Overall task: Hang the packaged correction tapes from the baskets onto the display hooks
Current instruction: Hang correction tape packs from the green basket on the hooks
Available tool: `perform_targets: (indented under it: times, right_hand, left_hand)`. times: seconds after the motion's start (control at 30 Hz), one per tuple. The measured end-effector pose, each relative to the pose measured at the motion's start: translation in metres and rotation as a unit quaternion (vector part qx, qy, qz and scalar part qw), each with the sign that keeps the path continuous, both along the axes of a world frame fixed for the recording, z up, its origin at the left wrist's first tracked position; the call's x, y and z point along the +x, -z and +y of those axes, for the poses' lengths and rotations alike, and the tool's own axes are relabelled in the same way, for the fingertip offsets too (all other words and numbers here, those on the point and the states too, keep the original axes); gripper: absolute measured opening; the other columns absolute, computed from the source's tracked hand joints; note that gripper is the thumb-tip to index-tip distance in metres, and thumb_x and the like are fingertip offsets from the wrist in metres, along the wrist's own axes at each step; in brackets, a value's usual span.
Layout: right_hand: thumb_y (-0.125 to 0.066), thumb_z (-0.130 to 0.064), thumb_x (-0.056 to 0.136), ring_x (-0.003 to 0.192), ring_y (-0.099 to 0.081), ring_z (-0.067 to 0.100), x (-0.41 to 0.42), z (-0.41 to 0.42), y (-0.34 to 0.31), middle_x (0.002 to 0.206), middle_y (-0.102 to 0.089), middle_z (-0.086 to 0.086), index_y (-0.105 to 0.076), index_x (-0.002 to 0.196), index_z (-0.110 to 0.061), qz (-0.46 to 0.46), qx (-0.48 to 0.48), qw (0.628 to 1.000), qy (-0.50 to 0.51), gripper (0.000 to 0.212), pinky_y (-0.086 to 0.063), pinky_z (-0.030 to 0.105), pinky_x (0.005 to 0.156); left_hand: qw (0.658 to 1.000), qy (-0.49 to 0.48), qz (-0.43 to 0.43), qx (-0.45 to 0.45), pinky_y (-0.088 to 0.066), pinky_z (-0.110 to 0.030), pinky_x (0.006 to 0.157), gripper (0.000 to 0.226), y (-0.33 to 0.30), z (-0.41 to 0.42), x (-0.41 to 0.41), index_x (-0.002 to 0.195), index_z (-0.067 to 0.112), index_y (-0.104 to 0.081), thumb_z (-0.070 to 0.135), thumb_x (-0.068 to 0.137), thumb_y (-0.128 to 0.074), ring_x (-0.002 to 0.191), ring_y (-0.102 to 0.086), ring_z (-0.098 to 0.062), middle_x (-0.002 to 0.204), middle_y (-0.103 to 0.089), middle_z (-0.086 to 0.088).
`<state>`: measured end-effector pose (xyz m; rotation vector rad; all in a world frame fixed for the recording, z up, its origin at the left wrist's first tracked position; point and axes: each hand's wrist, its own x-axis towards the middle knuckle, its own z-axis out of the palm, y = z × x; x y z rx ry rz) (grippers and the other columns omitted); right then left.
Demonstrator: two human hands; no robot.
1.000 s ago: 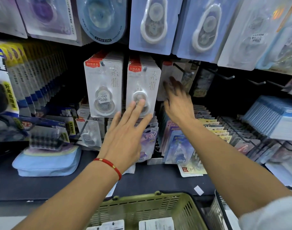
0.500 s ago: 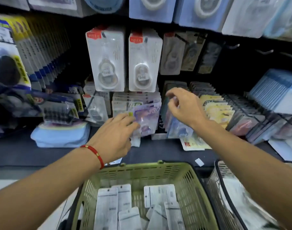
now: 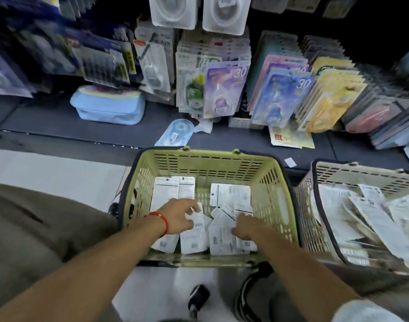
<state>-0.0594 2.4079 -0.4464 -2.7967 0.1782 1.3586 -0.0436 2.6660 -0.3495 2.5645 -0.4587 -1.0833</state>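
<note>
Both hands are down in the green basket (image 3: pixel 272 180), picking the next packs. Left hand (image 3: pixel 179 216) lies on a white correction tape pack (image 3: pixel 195 231), fingers curled over its top edge, thumb side hidden, so a real pinch can't be confirmed. Right hand (image 3: pixel 245 225) rests on the neighbouring packs (image 3: pixel 222 238), fingers bent down into the pile; whether it actually holds one I can't tell. Packs lie face-down, overlapping, barcodes up. More stock sits in the grey basket (image 3: pixel 361 173) on the right.

Advice for this step — take one pack per hand, not a clump; the cards are slick and stacked, so lift by the hang-hole end and let the lower ones drop free. Flip to face-out on the way up. Target is likely the white-pack row (image 3: pixel 224 15) hanging above the shelf (image 3: pixel 59 122) — hooks themselves aren't visible here.
</note>
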Motion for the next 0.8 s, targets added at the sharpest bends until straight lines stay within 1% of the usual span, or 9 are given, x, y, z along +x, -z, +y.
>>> perform_targets:
  times: [0.1,0.23,0.3,0.37,0.43,0.5,0.6,0.7,0.8]
  right_hand:
    - [-0.061,-0.036,0.100,0.136,-0.055,0.035,-0.014,0.001,0.011,0.151,-0.050,0.018,-0.030,0.156,-0.006,-0.055,0.002,0.998,0.041,0.071,-0.047,0.042,0.107]
    - [-0.062,-0.010,0.097,0.108,-0.067,0.032,-0.002,-0.010,-0.004,0.127,-0.068,0.017,-0.055,0.134,-0.003,-0.139,0.037,0.970,0.198,0.038,-0.055,0.036,0.085]
    - [-0.059,-0.002,0.096,0.100,-0.066,0.033,0.001,-0.015,-0.015,0.117,-0.070,0.019,-0.062,0.126,0.001,-0.206,0.080,0.919,0.327,0.031,-0.050,0.033,0.076]
    - [-0.050,0.006,0.094,0.090,-0.063,0.030,0.001,-0.003,-0.029,0.104,-0.071,0.017,-0.069,0.120,0.003,-0.246,0.204,0.817,0.479,0.033,-0.050,0.033,0.073]
    - [-0.044,0.014,0.088,0.087,-0.069,0.031,0.003,0.021,-0.044,0.104,-0.075,0.018,-0.074,0.112,-0.001,-0.181,0.360,0.735,0.546,0.041,-0.060,0.040,0.072]
    - [-0.048,0.015,0.088,0.079,-0.074,0.024,0.004,0.048,-0.053,0.103,-0.078,0.017,-0.077,0.107,-0.007,-0.089,0.467,0.713,0.516,0.041,-0.062,0.036,0.066]
    - [-0.062,-0.004,0.099,0.078,-0.075,0.023,0.004,0.068,-0.047,0.104,-0.078,0.016,-0.075,0.108,-0.009,-0.081,0.456,0.760,0.456,0.017,-0.063,0.033,0.068]
    - [-0.062,-0.022,0.102,0.121,-0.064,0.033,-0.001,0.053,-0.018,0.132,-0.063,0.016,-0.060,0.134,-0.010,-0.163,0.138,0.952,0.220,0.034,-0.057,0.044,0.098]
    - [-0.068,-0.023,0.099,0.130,-0.058,0.035,-0.015,0.031,-0.001,0.145,-0.053,0.018,-0.042,0.149,-0.004,-0.081,0.037,0.980,0.180,0.060,-0.052,0.044,0.107]
  left_hand:
    - [0.997,-0.059,0.058,-0.011,-0.053,-0.032,0.101,0.046,0.017,0.001,-0.015,0.137,0.028,-0.060,0.015,0.094,-0.069,0.125,-0.059,-0.024,0.144,-0.055,-0.008]
    - [0.974,-0.203,0.038,-0.093,-0.055,-0.031,0.093,0.034,0.015,-0.003,0.004,0.123,0.023,-0.066,0.011,0.091,-0.069,0.107,-0.063,-0.022,0.131,-0.065,-0.010]
    - [0.957,-0.261,0.047,-0.118,-0.057,-0.034,0.096,0.029,0.017,-0.008,0.008,0.117,0.023,-0.068,0.011,0.090,-0.071,0.106,-0.066,-0.024,0.128,-0.068,-0.011]
    - [0.942,-0.297,0.076,-0.138,-0.054,-0.037,0.103,0.038,0.021,-0.014,0.005,0.127,0.020,-0.064,0.020,0.091,-0.076,0.118,-0.065,-0.026,0.135,-0.066,-0.011]
    - [0.914,-0.345,0.112,-0.181,-0.049,-0.037,0.109,0.064,0.022,-0.019,0.001,0.144,0.015,-0.053,0.034,0.090,-0.080,0.129,-0.060,-0.028,0.144,-0.058,-0.010]
    - [0.877,-0.399,0.137,-0.229,-0.050,-0.040,0.108,0.066,0.023,-0.019,0.001,0.145,0.013,-0.052,0.035,0.090,-0.081,0.127,-0.062,-0.030,0.142,-0.061,-0.011]
    - [0.855,-0.443,0.098,-0.252,-0.054,-0.036,0.092,0.036,0.022,-0.007,0.004,0.125,0.013,-0.063,0.010,0.092,-0.077,0.110,-0.066,-0.029,0.127,-0.069,-0.012]
    - [0.859,-0.461,0.060,-0.216,-0.047,-0.031,0.092,0.038,0.022,0.009,0.007,0.127,0.014,-0.058,0.000,0.093,-0.069,0.114,-0.061,-0.028,0.128,-0.066,-0.011]
    - [0.860,-0.467,0.070,-0.193,-0.046,-0.040,0.110,0.061,0.025,0.017,0.008,0.150,0.009,-0.047,0.003,0.094,-0.069,0.133,-0.054,-0.031,0.149,-0.056,-0.013]
